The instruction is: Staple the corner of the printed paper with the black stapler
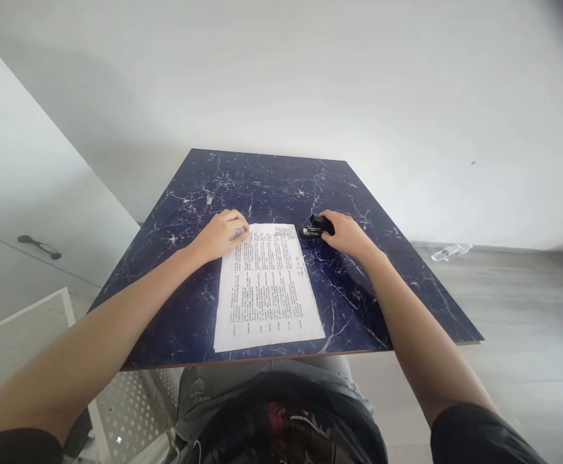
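A printed sheet of paper (267, 290) lies on the dark blue marbled table, its lines of text running sideways. My left hand (221, 235) is at the sheet's far left corner, with fingers curled and the thumb and fingertips closed on its edge. Just past the far right corner of the paper is a black stapler (312, 231), its jaw pointing left toward the sheet. My right hand (346, 233) is wrapped round the stapler's rear part, which the palm partly hides. A small gap separates the stapler from the paper.
The table (267, 180) stands close to a white wall. On the floor at right lies a clear plastic item (450, 252). A white cabinet with a dark handle (40, 247) is at left, above a perforated white rack (131, 403). My lap is under the near edge.
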A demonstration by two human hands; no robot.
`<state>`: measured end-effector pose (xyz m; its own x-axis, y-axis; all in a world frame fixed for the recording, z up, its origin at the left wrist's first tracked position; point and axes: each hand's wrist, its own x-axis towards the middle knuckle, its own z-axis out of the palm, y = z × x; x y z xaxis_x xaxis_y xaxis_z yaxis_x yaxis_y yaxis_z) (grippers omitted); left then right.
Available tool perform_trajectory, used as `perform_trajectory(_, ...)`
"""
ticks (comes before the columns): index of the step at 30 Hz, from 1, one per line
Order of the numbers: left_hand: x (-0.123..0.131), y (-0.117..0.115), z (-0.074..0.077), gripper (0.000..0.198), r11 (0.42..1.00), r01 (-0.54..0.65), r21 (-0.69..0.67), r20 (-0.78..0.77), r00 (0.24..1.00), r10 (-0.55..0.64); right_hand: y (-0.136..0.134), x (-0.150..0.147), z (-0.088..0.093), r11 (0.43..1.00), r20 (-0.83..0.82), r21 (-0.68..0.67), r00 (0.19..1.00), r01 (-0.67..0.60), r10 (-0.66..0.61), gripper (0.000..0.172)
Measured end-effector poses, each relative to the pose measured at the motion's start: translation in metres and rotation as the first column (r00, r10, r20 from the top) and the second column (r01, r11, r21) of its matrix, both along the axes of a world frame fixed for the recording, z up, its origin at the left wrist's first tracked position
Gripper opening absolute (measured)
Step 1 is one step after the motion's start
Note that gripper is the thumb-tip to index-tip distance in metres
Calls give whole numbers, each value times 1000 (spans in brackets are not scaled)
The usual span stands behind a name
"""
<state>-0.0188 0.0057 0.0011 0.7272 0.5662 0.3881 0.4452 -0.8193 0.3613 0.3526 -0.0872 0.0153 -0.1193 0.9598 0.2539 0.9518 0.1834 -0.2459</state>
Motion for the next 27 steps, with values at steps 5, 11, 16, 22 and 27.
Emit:
perform_trajectory(5,-2,1,-2,26,987,156,-45,-126,979,-161,-2,2,5,995,-52,-69,995,76,-79,28)
perform_trajectory(11,-10,5,1,30,973,205,-104,-178,959,-220,-7,-16,14,958,-277,107,934,265,-227,34)
perform_trajectory(16,-23,8,8,55,938,202,-282,-255,927,-276,-18,-70,19,979,-480,176,877,103,-6,39)
perform_trajectory(22,-26,10,10,68,872,284,-399,-134,923,-362,-35,-139,-2,908,-413,164,808,-387,419,34)
perform_trajectory(27,-24,10,11,67,861,320,-396,-77,923,-378,-36,-155,-15,884,-410,131,788,-448,460,34)
